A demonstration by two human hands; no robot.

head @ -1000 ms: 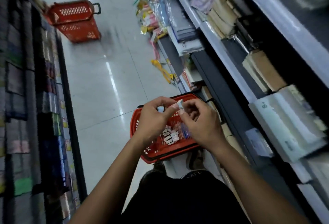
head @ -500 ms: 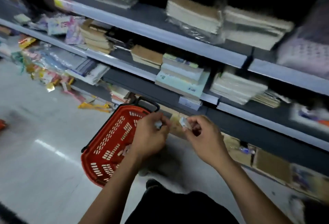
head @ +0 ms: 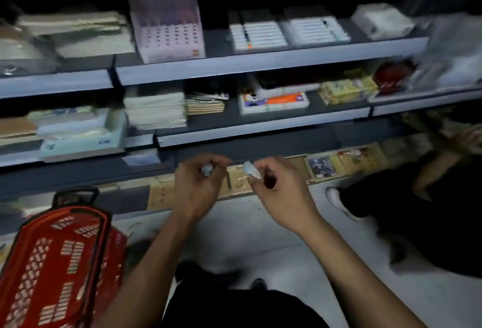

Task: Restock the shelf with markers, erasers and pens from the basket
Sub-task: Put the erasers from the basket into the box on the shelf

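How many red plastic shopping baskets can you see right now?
1: the red plastic shopping basket stands on the floor at lower left, below the shelves, beside the person's left arm. Others may be out of frame.

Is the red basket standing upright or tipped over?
Upright: the red basket stands on the floor with its open top facing up and its black handle raised.

You crouch in a stationery shop aisle: tiered shelves (head: 260,65) of notebooks (head: 156,110) and marker boxes (head: 257,33), red shopping basket (head: 60,270) beside you.
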